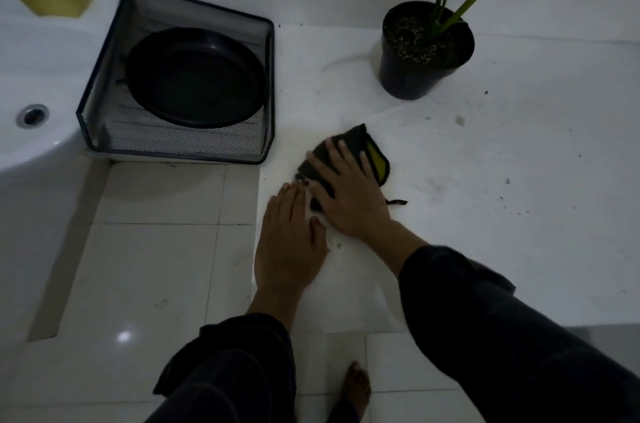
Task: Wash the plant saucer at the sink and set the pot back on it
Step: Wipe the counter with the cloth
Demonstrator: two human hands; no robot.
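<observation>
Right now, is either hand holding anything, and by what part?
Nothing is gripped. The right hand presses flat on the cloth's near half; the left hand lies flat on the counter.

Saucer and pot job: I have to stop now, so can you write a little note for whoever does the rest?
Left hand: flat and open on the white counter, at its front edge.
Right hand: open, fingers spread, pressing a dark cloth with a yellow-green side onto the counter.
Saucer: lying in the black mesh tray beside the sink.
Pot: upright on the counter, farther back, apart from the saucer; soil specks lie around it.
Done: saucer is out from under the pot; whether it is washed cannot be told.
Left: finish wiping, then put the saucer down and set the pot on it.
</observation>
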